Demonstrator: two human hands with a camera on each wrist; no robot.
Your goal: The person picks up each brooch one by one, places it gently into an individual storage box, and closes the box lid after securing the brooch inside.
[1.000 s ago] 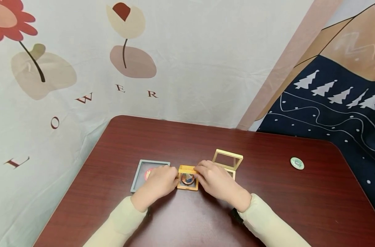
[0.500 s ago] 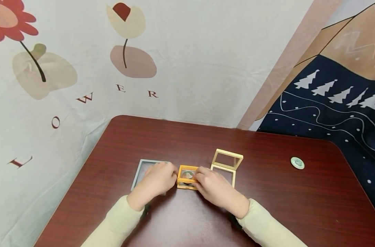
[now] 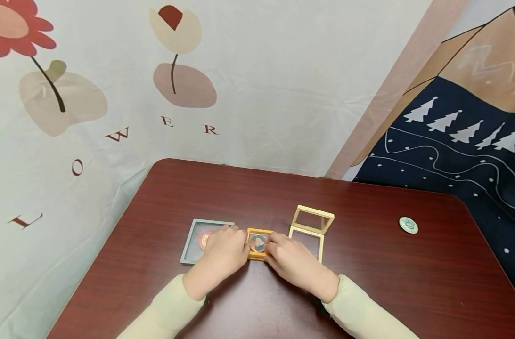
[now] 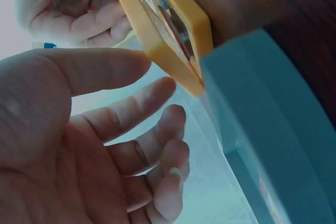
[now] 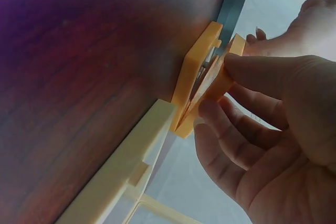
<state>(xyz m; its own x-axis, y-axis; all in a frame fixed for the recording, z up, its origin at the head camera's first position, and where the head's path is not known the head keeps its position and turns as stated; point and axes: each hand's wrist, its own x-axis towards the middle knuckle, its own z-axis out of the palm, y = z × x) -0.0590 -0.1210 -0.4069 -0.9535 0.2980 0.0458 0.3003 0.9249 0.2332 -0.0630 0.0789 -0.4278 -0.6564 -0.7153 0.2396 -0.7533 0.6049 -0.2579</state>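
Observation:
An orange display case [image 3: 257,257] with clear film and a round picture badge [image 3: 257,243] inside lies on the table between both hands. Its lid leans over the base, a narrow gap showing between them in the right wrist view. My left hand [image 3: 226,249] holds the lid's left side, thumb [image 4: 123,69] and index fingertip at its edge. On the opposite side my right hand [image 3: 293,259] pinches the lid between thumb [image 5: 262,69] and fingers. Partly under the left hand sits a grey-blue case [image 3: 189,242] with a red round badge [image 3: 203,239].
A pale yellow case [image 3: 321,245] stands beside the right hand with its lid raised. Farther right on the brown table [image 3: 367,282] lies a pale green round badge [image 3: 408,225]. A printed cloth [image 3: 274,94] hangs behind the table's back edge.
The orange case's lid has swung down toward the person, from upright at the back to lying over its base. Both hands have followed it, staying at its sides.

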